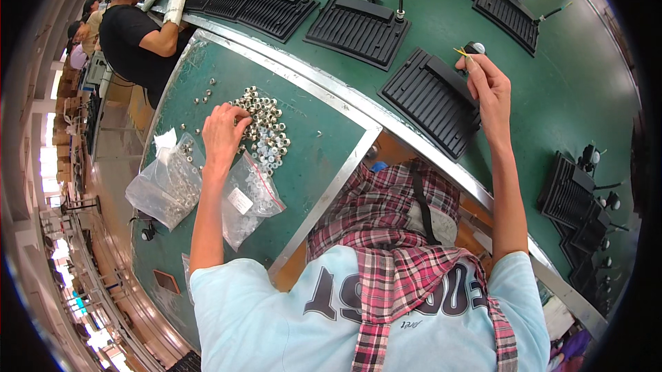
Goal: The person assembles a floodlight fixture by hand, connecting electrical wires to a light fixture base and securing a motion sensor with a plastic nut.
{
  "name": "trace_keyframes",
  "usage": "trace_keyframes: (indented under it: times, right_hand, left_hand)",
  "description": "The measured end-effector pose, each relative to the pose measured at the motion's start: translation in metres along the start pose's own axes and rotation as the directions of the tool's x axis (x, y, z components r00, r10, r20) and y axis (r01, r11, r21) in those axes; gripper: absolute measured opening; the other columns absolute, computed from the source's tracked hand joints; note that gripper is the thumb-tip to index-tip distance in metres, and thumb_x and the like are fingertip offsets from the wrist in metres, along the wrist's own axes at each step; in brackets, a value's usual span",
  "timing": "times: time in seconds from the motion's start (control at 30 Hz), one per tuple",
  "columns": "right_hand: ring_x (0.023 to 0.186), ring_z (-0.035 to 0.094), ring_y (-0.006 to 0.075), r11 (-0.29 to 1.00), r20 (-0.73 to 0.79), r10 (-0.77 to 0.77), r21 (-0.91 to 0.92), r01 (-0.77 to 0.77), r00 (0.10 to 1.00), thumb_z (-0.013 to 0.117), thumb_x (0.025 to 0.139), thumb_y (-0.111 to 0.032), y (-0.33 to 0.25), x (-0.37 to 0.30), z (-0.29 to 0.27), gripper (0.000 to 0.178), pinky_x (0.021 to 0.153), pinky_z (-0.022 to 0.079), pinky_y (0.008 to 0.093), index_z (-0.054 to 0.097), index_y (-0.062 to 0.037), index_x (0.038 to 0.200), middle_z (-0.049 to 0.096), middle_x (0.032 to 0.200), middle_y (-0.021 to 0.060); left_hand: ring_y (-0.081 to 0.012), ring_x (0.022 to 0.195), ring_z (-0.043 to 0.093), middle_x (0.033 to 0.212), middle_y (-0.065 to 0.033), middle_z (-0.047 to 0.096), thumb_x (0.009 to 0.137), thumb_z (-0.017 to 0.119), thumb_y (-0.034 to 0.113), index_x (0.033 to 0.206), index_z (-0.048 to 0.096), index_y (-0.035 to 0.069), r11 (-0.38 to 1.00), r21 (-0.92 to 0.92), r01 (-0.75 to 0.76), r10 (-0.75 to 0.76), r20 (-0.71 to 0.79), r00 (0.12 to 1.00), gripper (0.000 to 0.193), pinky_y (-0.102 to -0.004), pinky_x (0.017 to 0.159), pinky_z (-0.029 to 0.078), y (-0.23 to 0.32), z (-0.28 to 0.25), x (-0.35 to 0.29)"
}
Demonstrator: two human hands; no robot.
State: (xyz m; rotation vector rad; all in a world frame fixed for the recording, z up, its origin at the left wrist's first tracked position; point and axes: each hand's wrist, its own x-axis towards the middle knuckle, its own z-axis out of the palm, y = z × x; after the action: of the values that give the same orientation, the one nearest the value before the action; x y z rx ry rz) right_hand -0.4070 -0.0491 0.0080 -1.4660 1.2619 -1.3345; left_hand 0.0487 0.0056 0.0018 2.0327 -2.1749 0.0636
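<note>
Item, yellow wire (pixel 460 51): its bare-looking end stuck out above your right hand (pixel 488 89), over the upper corner of a black ribbed lamp housing (pixel 431 102); judged thin, light and flexible, best taken just below the tip, where a pinch would keep it from bending away. Item, the housing itself: laid ribs upward on the green workbench (pixel 552 110) near its metal edge, a round-eyed sensor (pixel 474 48) at its far side; judged stiff and fairly heavy, to be gripped by its outer rim rather than by the sensor or lead. Item, metal fittings (pixel 265 106): heaped on the green side table (pixel 314 158), a few strayed leftward; judged small, hard and apt to roll, best taken singly across their sides. Item, translucent plastic pieces (pixel 270 153): beside the metal heap, judged light and slick. Item, two clear bags: one with a red seal (pixel 252 199), one larger (pixel 164 189), both near your left forearm. Right hand: thumb and forefinger together, pinched on the wire. Left hand (pixel 224 134): fingers curved, tips at the heap's near-left edge; whether they had closed on a fitting, you could not tell.
</note>
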Motion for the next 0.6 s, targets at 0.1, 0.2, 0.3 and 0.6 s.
trace_keyframes:
  times: [0.1, 0.2, 0.3, 0.6]
  right_hand:
    - [0.056, 0.029, 0.0017, 0.999, 0.013, 0.024, 0.023, -0.024, 1.000, 0.056, 0.100, -0.024, -0.001, -0.001, -0.001, 0.025, 0.051, 0.020, 0.0224, 0.067, -0.0039, 0.091, 0.035, 0.062, -0.0086]
    - [0.058, 0.032, 0.0015, 0.999, 0.050, 0.047, -0.009, -0.047, 0.998, 0.056, 0.099, -0.021, -0.002, -0.005, 0.000, 0.024, 0.052, 0.022, 0.0219, 0.068, -0.0033, 0.089, 0.040, 0.064, -0.0079]
    - [0.068, 0.050, 0.0044, 0.991, 0.054, -0.034, -0.127, 0.041, 0.998, 0.057, 0.096, -0.016, 0.002, -0.007, -0.002, 0.022, 0.062, 0.041, 0.0229, 0.067, 0.0008, 0.088, 0.063, 0.075, -0.0024]
    - [0.060, 0.064, 0.0165, 0.979, 0.103, -0.067, -0.187, 0.086, 0.992, 0.060, 0.091, -0.022, -0.002, -0.015, 0.005, 0.020, 0.058, 0.048, 0.0322, 0.072, -0.0064, 0.091, 0.069, 0.073, 0.0062]
  left_hand:
    - [-0.0156, 0.078, 0.062, 0.086, -0.0033, 0.066, 0.082, 0.073, 0.012, 0.089, 0.072, 0.004, 0.958, -0.249, 0.140, -0.140, 0.018, 0.990, 0.010, -0.0316, 0.072, 0.049, 0.002, -0.001, 0.003]
    - [-0.0088, 0.077, 0.062, 0.091, -0.0041, 0.069, 0.087, 0.071, 0.005, 0.095, 0.070, 0.000, 0.665, -0.677, 0.316, -0.321, 0.124, 0.939, 0.009, -0.0225, 0.072, 0.049, 0.009, -0.012, 0.006]
    - [-0.0108, 0.084, 0.065, 0.094, -0.0071, 0.070, 0.091, 0.067, 0.003, 0.104, 0.065, 0.000, -0.020, -0.975, 0.221, -0.275, 0.218, 0.936, 0.014, -0.0226, 0.078, 0.053, 0.051, -0.008, 0.013]
    - [-0.0151, 0.094, 0.068, 0.108, -0.0123, 0.069, 0.094, 0.066, 0.008, 0.105, 0.066, 0.002, -0.435, -0.855, 0.282, 0.018, 0.305, 0.952, 0.012, -0.0279, 0.089, 0.056, 0.217, 0.041, 0.046]
